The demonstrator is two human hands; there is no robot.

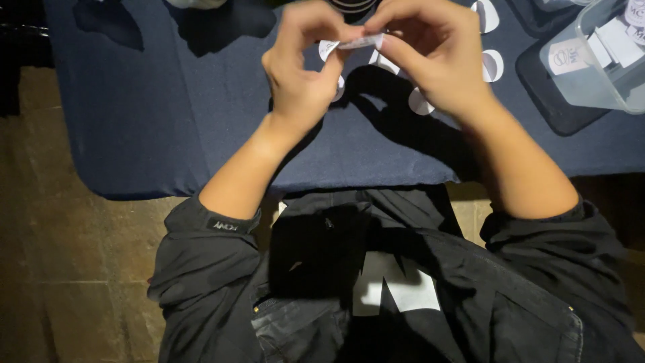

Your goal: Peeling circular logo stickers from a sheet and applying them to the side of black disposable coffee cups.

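Observation:
Both my hands are raised above a table draped in dark blue cloth (148, 121). My left hand (302, 74) and my right hand (433, 54) pinch the same small white paper label (356, 44) between their fingertips, one at each end. The label is bent and partly hidden by my fingers. Several round white labels (492, 65) lie on the cloth under and beside my right hand. Black jacket sleeves are pushed up on both forearms.
A clear plastic bin (598, 60) with white printed slips stands at the upper right on a black tray (551, 101). The table's front edge runs just in front of my chest. Brown tiled floor shows at the left.

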